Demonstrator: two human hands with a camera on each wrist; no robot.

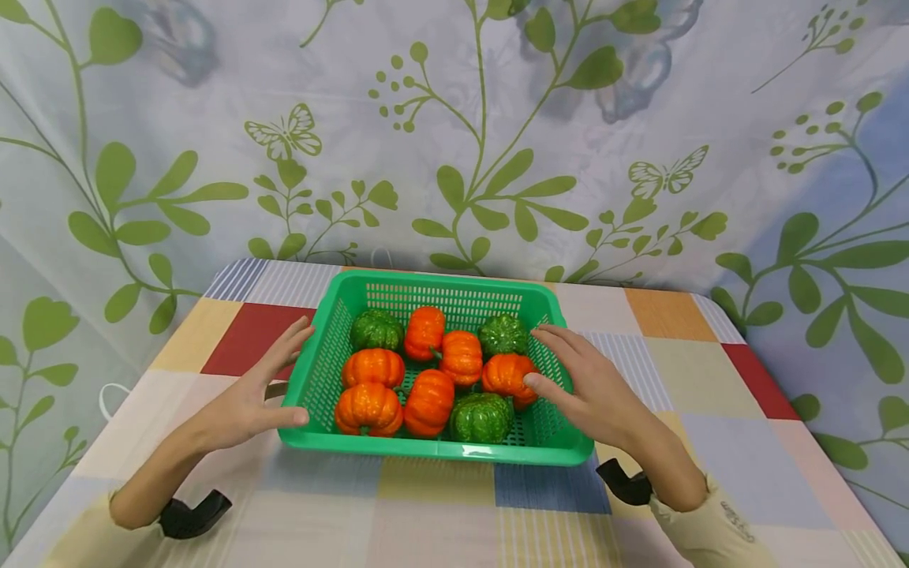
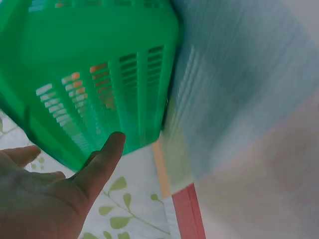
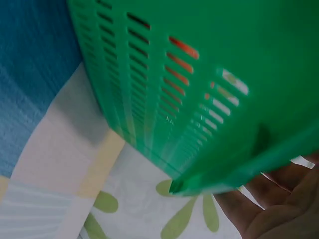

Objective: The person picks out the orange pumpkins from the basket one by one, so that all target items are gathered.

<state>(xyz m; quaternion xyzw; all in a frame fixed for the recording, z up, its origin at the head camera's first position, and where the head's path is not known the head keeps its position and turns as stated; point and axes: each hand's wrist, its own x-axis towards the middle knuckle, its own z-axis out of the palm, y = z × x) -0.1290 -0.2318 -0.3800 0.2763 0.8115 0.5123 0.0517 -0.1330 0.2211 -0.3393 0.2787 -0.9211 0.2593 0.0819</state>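
While ribbed orange pumpkins and green pumpkins lie in the rectangular green plastic basket, left hand and right hand flank it, fingers loosely spread

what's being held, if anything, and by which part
Nothing looks gripped: the left hand and right hand are at opposite ends of the basket; whether they touch it is unclear.

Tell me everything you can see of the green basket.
The green basket looks plastic: a rounded rectangle with slotted walls and a solid rim. It stands upright on the patchwork cloth, holding six orange pumpkins and three green pumpkins. The left hand and right hand flank it; contact can't be confirmed.
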